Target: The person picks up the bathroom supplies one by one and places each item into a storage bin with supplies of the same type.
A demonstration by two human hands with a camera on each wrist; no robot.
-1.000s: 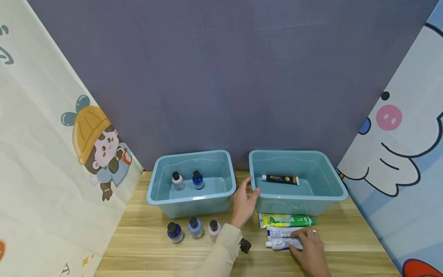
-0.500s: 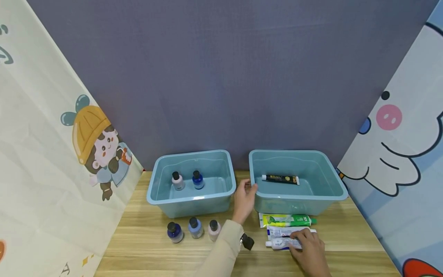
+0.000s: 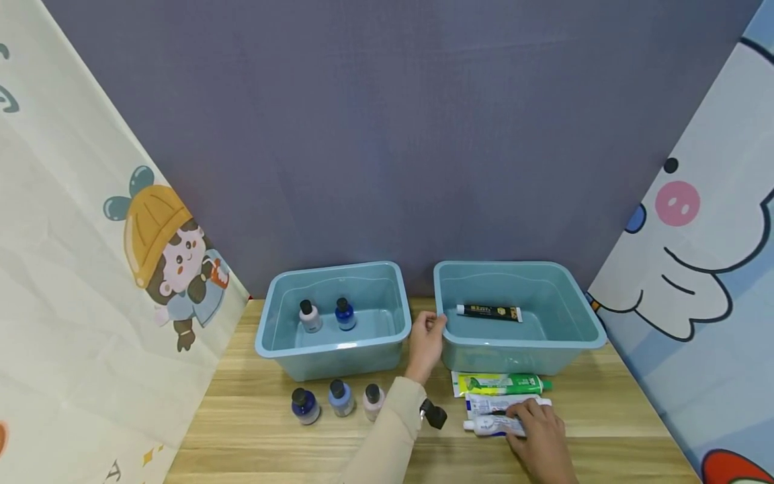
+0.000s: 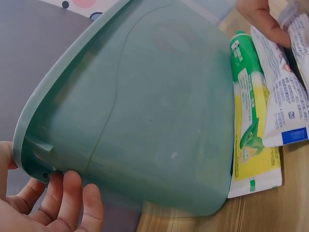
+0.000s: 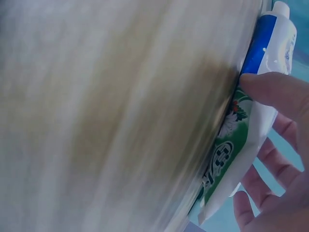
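Observation:
My left hand grips the left front corner of the right-hand blue-green plastic bin. In the left wrist view, the thumb lies over the rim and the fingers curl beneath it. A black toothpaste tube lies inside that bin. In front of it, my right hand pinches a white toothpaste tube on the table. The right wrist view shows the thumb on this tube's blue-and-green side. Another white tube and a green-and-yellow toothpaste tube lie between this hand and the bin.
A second blue-green bin stands at left, with a pale bottle and a blue bottle inside. Three small black-capped bottles stand before it: dark blue, light blue and pale pink. A grey wall rises behind.
My left hand's fingers and thumb have drawn together onto the right bin's rim, from a wider spread. The right hand stays at the white tube. The bins and bottles have not visibly moved.

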